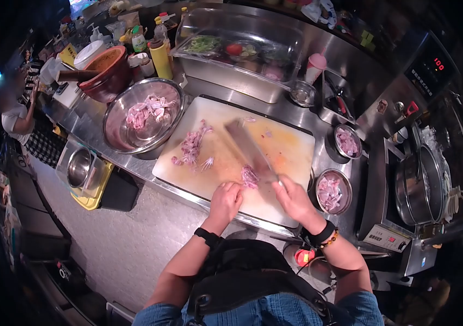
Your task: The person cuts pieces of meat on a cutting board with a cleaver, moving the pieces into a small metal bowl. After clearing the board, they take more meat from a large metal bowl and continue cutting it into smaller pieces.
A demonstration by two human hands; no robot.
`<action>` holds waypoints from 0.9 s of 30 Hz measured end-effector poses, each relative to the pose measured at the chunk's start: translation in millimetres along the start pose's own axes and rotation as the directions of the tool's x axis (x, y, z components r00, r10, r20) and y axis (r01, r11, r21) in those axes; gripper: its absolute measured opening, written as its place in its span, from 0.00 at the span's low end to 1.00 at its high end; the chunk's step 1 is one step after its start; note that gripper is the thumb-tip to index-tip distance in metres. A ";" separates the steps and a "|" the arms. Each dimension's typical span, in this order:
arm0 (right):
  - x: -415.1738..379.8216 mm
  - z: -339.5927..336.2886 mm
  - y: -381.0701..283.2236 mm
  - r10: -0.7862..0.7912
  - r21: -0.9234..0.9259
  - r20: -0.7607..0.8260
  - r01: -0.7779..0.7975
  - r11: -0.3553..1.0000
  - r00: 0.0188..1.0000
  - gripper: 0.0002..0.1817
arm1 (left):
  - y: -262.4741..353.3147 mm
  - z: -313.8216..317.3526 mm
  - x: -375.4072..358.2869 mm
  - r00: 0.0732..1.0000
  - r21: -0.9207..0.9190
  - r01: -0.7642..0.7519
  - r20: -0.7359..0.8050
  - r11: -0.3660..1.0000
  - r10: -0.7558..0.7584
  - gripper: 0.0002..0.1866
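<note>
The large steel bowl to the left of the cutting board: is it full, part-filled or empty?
Part-filled. The large steel bowl holds a small heap of pale pink meat pieces near its middle, with bare shiny metal showing all around them up to the rim.

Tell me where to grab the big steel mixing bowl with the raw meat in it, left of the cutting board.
Take the steel bowl by its rolled rim on the near-left side, coming from the counter's front edge. That stretch of rim looks free, while the cutting board crowds the right side and the red bowl the far side. Two hands seem wise, since it is wide.
</note>
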State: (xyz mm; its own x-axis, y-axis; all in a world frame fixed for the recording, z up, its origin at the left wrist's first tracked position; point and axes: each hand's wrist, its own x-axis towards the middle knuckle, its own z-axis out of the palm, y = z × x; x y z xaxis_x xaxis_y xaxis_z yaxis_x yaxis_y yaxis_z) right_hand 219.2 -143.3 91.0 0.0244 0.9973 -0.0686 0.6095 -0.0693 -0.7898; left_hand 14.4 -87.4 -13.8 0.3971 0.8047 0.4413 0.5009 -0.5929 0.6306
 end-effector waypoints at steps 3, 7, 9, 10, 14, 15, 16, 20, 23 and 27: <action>6.2 -5.0 -26.9 -0.031 0.100 -0.078 0.039 0.994 0.996 0.18 | -2.8 2.9 0.8 1.000 0.017 0.012 0.000 1.000 -0.012 0.07; 10.6 25.6 16.5 -0.008 -0.182 0.132 0.032 0.983 0.991 0.20 | -4.5 4.5 -0.8 1.000 0.009 0.022 0.009 1.000 -0.022 0.07; 8.9 21.3 17.1 0.027 -0.274 0.189 0.026 0.961 0.982 0.22 | -6.2 2.6 3.9 0.998 0.007 0.035 0.055 0.999 -0.035 0.07; 1.4 15.6 16.1 0.032 -0.264 0.212 0.026 0.964 0.977 0.23 | -6.2 1.4 -3.8 0.998 0.011 0.040 0.057 0.999 -0.040 0.07; -35.9 2.9 27.8 0.065 -0.252 0.186 -0.017 0.968 0.980 0.23 | -6.6 -8.4 -2.8 0.994 0.029 0.095 0.046 0.995 -0.097 0.07; -40.9 -0.5 26.9 0.112 -0.265 0.201 -0.056 0.963 0.973 0.23 | -5.9 -14.0 -5.2 0.989 0.037 0.129 0.063 0.991 -0.131 0.08; -44.3 -3.5 26.1 0.155 -0.279 0.214 -0.092 0.956 0.964 0.23 | -8.7 -15.8 -8.4 0.989 -0.008 0.144 0.039 0.990 -0.143 0.07; -58.8 2.9 51.4 0.315 -0.104 0.137 -0.303 0.947 0.939 0.18 | -12.0 -15.1 -10.1 0.958 -0.212 0.283 0.016 0.935 -0.287 0.07; -60.5 9.9 55.1 0.409 0.300 0.126 -0.427 0.853 0.904 0.16 | -15.9 -0.9 -6.0 0.897 -0.439 0.418 0.062 0.796 -0.437 0.07; -65.4 8.6 57.9 0.426 0.375 0.066 -0.418 0.827 0.902 0.15 | -14.7 19.5 5.1 0.897 -0.543 0.366 -0.009 0.756 -0.441 0.06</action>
State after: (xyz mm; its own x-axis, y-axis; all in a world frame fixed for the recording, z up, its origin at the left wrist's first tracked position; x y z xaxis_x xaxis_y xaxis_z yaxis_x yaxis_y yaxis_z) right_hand 246.1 -212.7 44.5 0.2293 0.8689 -0.4387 0.1968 -0.4828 -0.8534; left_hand 24.1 -75.1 -33.4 0.1282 0.9840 0.1236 0.1066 -0.1376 0.9847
